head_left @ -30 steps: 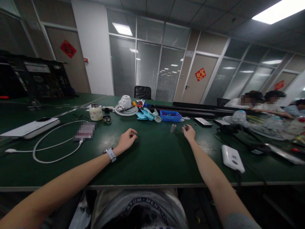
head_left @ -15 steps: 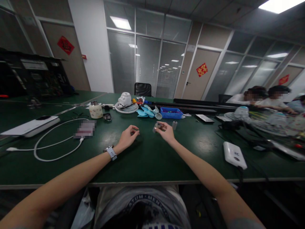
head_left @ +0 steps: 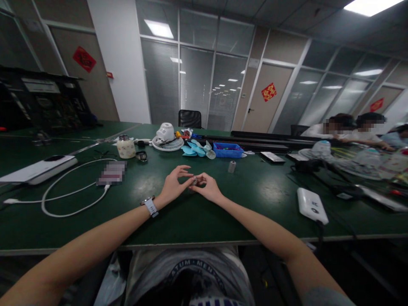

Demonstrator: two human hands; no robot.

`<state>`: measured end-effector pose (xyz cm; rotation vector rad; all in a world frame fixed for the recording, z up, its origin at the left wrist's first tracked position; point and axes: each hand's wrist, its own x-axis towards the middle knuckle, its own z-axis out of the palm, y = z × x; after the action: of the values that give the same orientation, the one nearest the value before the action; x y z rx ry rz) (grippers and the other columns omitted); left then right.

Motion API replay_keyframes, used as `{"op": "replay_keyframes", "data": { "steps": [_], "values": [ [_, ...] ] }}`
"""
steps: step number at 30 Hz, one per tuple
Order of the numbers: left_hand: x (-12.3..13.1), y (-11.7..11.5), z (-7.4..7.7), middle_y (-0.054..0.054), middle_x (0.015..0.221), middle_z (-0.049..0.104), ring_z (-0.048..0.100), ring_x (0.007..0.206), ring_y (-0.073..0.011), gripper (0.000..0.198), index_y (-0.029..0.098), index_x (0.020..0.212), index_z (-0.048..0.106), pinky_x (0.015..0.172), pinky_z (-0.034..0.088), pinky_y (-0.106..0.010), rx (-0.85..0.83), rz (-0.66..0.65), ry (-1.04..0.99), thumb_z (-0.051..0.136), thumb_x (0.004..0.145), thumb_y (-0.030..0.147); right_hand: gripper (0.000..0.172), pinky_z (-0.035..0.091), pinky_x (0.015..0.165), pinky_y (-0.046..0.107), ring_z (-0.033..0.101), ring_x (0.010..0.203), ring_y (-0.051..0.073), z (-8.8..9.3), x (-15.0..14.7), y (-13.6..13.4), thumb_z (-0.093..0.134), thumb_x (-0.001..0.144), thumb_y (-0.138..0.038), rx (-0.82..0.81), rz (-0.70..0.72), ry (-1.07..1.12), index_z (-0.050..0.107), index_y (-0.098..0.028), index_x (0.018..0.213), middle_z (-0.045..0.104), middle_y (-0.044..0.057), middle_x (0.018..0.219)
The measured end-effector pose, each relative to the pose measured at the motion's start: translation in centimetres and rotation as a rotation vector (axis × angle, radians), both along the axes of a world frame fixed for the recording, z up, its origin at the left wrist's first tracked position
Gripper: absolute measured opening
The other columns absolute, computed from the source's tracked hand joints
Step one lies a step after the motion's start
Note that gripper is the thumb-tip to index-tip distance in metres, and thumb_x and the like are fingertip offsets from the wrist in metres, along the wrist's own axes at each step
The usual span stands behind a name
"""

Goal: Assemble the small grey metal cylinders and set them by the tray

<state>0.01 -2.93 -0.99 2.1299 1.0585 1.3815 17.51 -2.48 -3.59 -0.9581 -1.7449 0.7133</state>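
Observation:
In front of me, my right hand (head_left: 208,187) pinches a small round metallic part (head_left: 194,182) between thumb and fingers. The fingers cover much of it, and its exact kind is too small to tell. My left hand (head_left: 176,183) meets it from the other side, fingers apart and curved over it, thumb tip close beside it; whether the thumb touches is unclear. A small grey metal cylinder (head_left: 231,166) stands upright on the green table (head_left: 223,225), behind and to the right of my right hand.
Beyond my hands lie blue fan blades (head_left: 195,148), a white fan (head_left: 165,137) and a blue basket (head_left: 228,150). A patterned jar (head_left: 126,148) and white cable (head_left: 47,210) are left. A white power bank (head_left: 312,205) lies right; people sit at far right.
My right hand has moved left and nearer with the small metallic part. My left hand has shifted slightly right and spread its fingers, so both hands now meet around the part.

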Motion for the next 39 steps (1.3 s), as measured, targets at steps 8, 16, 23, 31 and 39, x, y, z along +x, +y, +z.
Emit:
{"op": "replay_keyframes", "data": {
  "steps": [8,16,23,31,39],
  "values": [
    [0.6,0.0,0.4,-0.004,0.09,0.071,0.07,0.087,-0.0203,0.05,0.021,0.118,0.048,0.08,0.054,-0.034,-0.015,0.014,-0.076,0.069,0.075,0.037,0.035,0.049,0.068,0.028,0.061,0.071,0.015,-0.1,0.1,0.1,0.076,0.064,-0.045,-0.048,0.001,-0.091,0.056,-0.019,0.078,0.065,0.0,0.076],
    [-0.7,1.0,0.3,-0.005,0.092,0.071,0.069,0.091,-0.0206,0.05,0.021,0.116,0.052,0.085,0.052,-0.036,-0.048,0.006,-0.065,0.07,0.074,0.041,0.042,0.043,0.059,0.024,0.053,0.061,0.012,0.4,0.3,-0.3,0.075,0.062,-0.05,-0.039,-0.014,-0.097,0.046,-0.02,0.07,0.057,-0.004,0.066],
    [0.5,0.5,0.3,-0.008,0.096,0.07,0.068,0.097,-0.0232,0.052,0.02,0.117,0.052,0.086,0.052,-0.037,-0.096,-0.076,-0.021,0.07,0.073,0.041,0.044,0.038,0.056,0.022,0.046,0.058,0.01,0.2,0.2,-0.1,0.074,0.062,-0.05,-0.007,-0.037,-0.115,0.04,-0.021,0.066,0.049,-0.007,0.06],
    [-0.4,1.3,0.5,-0.006,0.09,0.072,0.07,0.089,-0.0218,0.043,0.019,0.107,0.052,0.083,0.053,-0.036,-0.026,0.01,-0.143,0.068,0.075,0.042,0.042,0.044,0.059,0.025,0.056,0.063,0.013,0.4,0.3,-0.5,0.076,0.061,-0.049,-0.044,-0.027,-0.096,0.048,-0.021,0.074,0.059,-0.004,0.069],
    [-2.5,3.6,-2.4,-0.007,0.088,0.076,0.07,0.092,-0.0247,0.045,0.02,0.108,0.055,0.086,0.05,-0.04,-0.286,-0.025,0.031,0.069,0.071,0.041,0.04,0.049,0.068,0.029,0.063,0.072,0.015,0.5,0.3,-0.9,0.077,0.061,-0.047,-0.112,-0.017,-0.063,0.053,-0.02,0.078,0.066,0.0,0.079]
  ]
}}
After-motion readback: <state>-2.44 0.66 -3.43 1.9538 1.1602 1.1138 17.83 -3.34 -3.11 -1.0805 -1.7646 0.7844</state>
